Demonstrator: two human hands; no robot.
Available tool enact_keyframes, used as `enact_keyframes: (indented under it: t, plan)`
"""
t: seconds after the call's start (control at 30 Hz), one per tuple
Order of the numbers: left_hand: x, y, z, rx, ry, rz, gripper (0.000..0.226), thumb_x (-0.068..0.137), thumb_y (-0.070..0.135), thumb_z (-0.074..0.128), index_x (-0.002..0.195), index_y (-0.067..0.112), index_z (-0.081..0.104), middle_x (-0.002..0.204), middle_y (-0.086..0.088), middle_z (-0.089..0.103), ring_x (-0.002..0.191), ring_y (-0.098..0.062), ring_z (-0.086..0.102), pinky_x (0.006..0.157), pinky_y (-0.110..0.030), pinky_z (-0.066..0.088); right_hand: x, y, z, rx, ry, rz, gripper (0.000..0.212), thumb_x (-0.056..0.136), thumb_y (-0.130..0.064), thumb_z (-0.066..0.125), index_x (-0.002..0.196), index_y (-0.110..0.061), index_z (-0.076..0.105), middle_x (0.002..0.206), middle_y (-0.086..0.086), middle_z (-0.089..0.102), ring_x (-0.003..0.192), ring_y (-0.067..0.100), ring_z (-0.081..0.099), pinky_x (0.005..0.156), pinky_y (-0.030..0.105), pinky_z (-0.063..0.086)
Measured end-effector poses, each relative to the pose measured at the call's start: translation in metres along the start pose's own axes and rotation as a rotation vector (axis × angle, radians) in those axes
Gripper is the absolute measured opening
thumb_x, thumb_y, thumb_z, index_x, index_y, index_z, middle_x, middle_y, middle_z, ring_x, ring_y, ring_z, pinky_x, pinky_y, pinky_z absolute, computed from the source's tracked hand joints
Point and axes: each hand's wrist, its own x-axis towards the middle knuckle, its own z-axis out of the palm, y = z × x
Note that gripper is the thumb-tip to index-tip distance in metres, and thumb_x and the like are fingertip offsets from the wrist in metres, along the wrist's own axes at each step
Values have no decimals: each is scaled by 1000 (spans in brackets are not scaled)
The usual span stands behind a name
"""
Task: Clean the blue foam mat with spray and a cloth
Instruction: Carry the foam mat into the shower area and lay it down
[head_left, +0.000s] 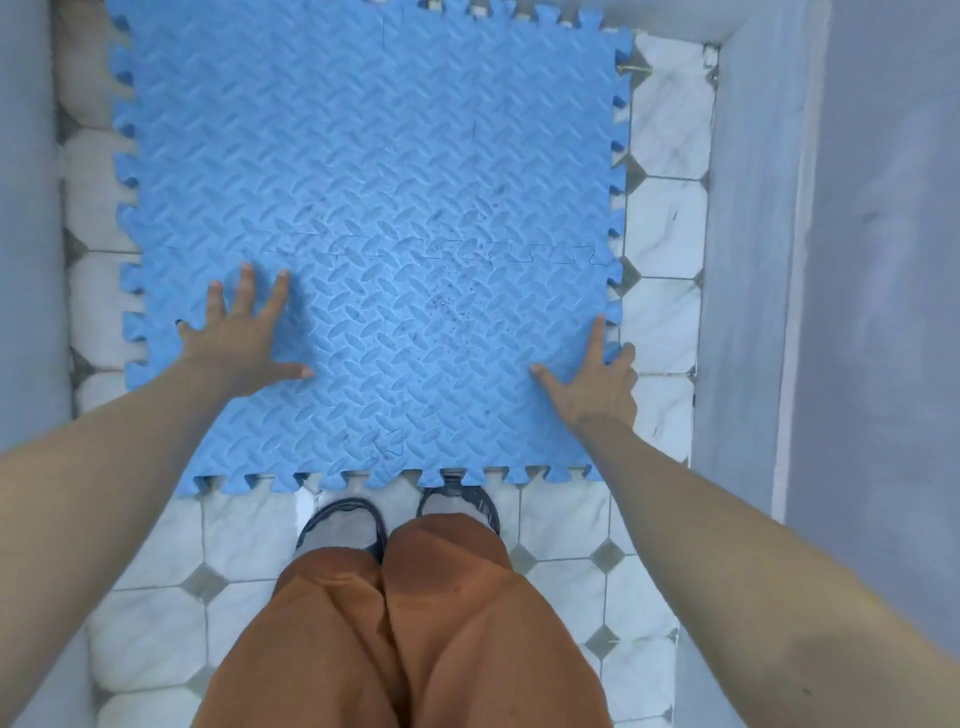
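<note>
The blue foam mat (374, 208) lies flat on the floor, made of interlocking tiles with toothed edges and a leaf-pattern surface. Dark specks and smudges mark its middle right. My left hand (244, 338) presses flat on the mat near its left edge, fingers spread, holding nothing. My right hand (597, 384) rests at the mat's right edge, thumb and forefinger on top and the other fingers curled at the toothed border. No spray bottle or cloth is in view.
White marble-look floor tiles (665, 218) with small grey diamonds surround the mat. Grey walls (831, 260) close in on the right and left. My knees in brown trousers (415, 623) and dark sandals (343, 525) are just below the mat's near edge.
</note>
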Motion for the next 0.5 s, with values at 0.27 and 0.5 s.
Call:
enact_keyframes:
  t: [0.27, 0.5]
  plan:
    - [12, -9, 14, -94, 71, 6, 121, 71, 53, 75, 148, 40, -17, 157, 5, -26, 146, -35, -11, 104, -71, 24, 13, 11, 12, -228, -14, -242, 87, 85, -81, 18, 147, -39, -27, 160, 5, -28, 149, 30, -15, 120, 52, 2]
    - [-87, 20, -88, -73, 213, 17, 114, 76, 60, 65, 149, 32, -18, 158, -1, -24, 146, -37, -3, 108, -66, 22, -54, -22, -122, -164, 148, -455, 83, 94, -68, 23, 153, -26, -17, 162, -3, -20, 150, 23, -14, 122, 44, -3]
